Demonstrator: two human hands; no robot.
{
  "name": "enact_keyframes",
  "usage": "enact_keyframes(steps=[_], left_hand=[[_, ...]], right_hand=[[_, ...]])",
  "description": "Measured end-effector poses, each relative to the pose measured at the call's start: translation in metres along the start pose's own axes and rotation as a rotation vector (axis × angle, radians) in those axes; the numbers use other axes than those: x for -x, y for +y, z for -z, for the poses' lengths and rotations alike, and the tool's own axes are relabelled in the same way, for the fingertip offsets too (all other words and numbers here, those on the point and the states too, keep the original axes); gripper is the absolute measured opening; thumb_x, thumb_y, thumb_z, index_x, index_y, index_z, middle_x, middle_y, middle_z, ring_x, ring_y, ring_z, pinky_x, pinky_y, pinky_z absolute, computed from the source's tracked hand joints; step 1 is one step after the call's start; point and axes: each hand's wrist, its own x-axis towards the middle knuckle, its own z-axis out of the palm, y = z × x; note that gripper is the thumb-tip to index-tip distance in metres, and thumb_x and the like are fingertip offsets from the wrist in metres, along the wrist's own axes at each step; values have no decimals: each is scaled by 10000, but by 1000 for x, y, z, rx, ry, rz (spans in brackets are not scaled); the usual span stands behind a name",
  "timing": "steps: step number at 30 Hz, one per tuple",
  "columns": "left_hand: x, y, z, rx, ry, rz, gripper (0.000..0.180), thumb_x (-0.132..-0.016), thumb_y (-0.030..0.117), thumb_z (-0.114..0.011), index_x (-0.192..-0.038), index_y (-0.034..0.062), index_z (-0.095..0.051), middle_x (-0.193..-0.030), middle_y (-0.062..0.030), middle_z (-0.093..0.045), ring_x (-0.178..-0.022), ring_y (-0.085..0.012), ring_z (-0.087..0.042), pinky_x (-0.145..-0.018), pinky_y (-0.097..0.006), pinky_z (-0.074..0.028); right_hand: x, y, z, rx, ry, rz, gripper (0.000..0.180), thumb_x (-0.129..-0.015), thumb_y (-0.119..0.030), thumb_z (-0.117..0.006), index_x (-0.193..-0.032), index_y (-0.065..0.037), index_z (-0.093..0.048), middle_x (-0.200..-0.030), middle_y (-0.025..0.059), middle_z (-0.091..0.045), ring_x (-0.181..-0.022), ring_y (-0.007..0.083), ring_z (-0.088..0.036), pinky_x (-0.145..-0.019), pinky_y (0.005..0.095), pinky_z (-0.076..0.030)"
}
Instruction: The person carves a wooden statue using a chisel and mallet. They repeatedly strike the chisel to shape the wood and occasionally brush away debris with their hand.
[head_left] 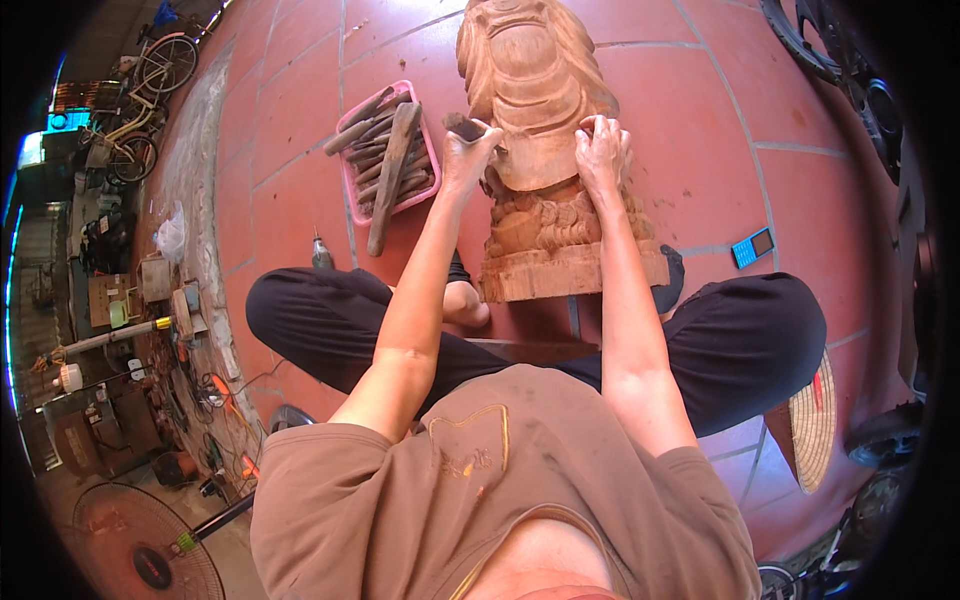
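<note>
A carved wooden statue (530, 95) with draped robes and a scroll-worked base lies on the tiled floor in front of me. My left hand (468, 160) is closed on a short dark wooden piece (464, 126) whose end sticks out past the thumb; it is at the statue's left edge. On the statue's right edge rests my right hand (602, 158), fingers curled in; whatever they may hold is hidden. Left of the statue, a pink basket (436, 135) holds several dark wooden sticks or tool handles, with a long wooden bat (396, 175) across the top.
A blue keypad phone (752, 247) lies right of my knee, and a woven hat (812, 425) sits lower right. A small bottle-shaped tool (321, 252) stands by my left knee. Bicycles (155, 75), a fan (150, 550) and cluttered tools line the left. Motorbike parts (885, 120) edge the right.
</note>
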Motion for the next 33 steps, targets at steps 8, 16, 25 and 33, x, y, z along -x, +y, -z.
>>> enact_keyframes(steps=[8, 16, 25, 33], left_hand=[[-9, -23, 23, 537, 13, 146, 112, -851, 130, -675, -853, 21, -650, -771, -103, -679, -597, -160, -631, -544, -290, -517], [-3, -39, 17, 607, -43, 128, 130, -852, 118, -679, -921, 39, -602, -825, -118, -670, -668, -173, -632, -603, -276, -508], [18, 0, 24, 93, -127, 35, 50, -807, 66, -671, -825, 49, -627, -714, -39, -637, -625, -105, -581, -608, -250, -471], [8, -12, 18, 294, -11, -5, 78, -767, 43, -685, -781, 37, -608, -662, -32, -610, -562, -100, -557, -496, -235, -432]], right_hand=[[0, 0, -3, -19, -5, 0, 161, -854, -209, -659, -1002, -148, -633, -1096, 51, -608, -1113, 290, -527, -943, 482, -410], [-2, 3, -3, 3, -9, 11, 165, -853, -207, -666, -1005, -152, -633, -1085, 63, -607, -1104, 303, -533, -926, 482, -419], [-3, 7, -6, -16, -13, 21, 163, -853, -208, -667, -1001, -150, -633, -1088, 67, -608, -1103, 302, -533, -934, 475, -411], [-3, 9, -10, -33, -21, 44, 160, -852, -203, -664, -998, -145, -634, -1096, 70, -611, -1097, 302, -532, -943, 464, -405]])
